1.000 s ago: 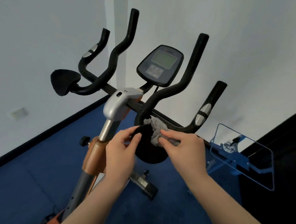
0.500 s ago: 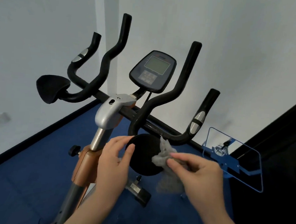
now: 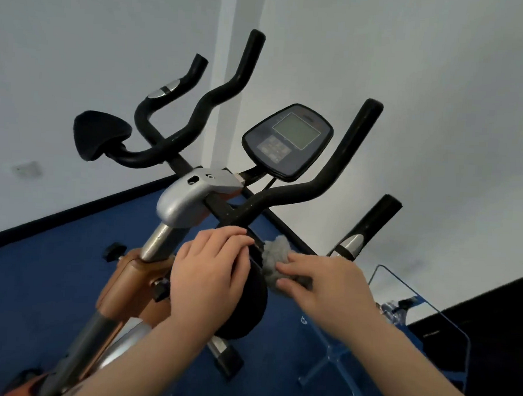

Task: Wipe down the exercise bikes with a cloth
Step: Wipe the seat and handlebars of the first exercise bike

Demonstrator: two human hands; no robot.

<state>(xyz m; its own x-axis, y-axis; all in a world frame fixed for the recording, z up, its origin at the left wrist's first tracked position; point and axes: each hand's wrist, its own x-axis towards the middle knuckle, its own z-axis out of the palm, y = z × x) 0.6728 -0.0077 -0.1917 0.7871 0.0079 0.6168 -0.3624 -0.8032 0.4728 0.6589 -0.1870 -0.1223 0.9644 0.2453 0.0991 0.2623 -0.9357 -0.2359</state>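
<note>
Hands (image 3: pixel 207 273) on upward-tilted elbow pad (image 3: pixel 248 306)

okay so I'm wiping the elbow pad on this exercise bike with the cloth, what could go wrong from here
Two risks. The grey cloth is bunched into a wad under your right hand, so it may skip parts of the black elbow pad. Your left hand covers much of the pad, so the area beneath it could be left unwiped.

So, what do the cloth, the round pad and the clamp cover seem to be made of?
Cloth: grey fuzzy fabric, probably microfibre, crumpled. Pad: matte black, likely foam or fabric; no shine. Clamp cover: silver, smooth, soft sheen; painted metal or plastic, unclear.
</note>
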